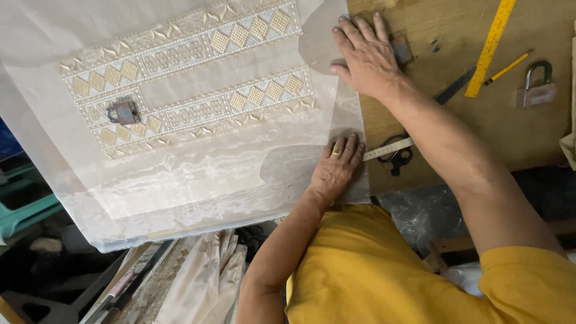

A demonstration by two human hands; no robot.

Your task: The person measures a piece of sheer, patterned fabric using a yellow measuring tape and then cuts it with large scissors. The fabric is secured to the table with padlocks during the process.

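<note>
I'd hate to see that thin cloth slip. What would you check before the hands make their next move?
1. Left hand flat on the sheer fabric: ok.
2. Right hand pressing the fabric's far edge: ok.
3. Padlock sitting on the embroidered panel: ok.
4. Fabric fully supported by the wooden table: not ok, its near corner overhangs.
5. Scissors off the fabric: ok.
6. Fabric free of wrinkles under the palms: cannot tell.
</note>
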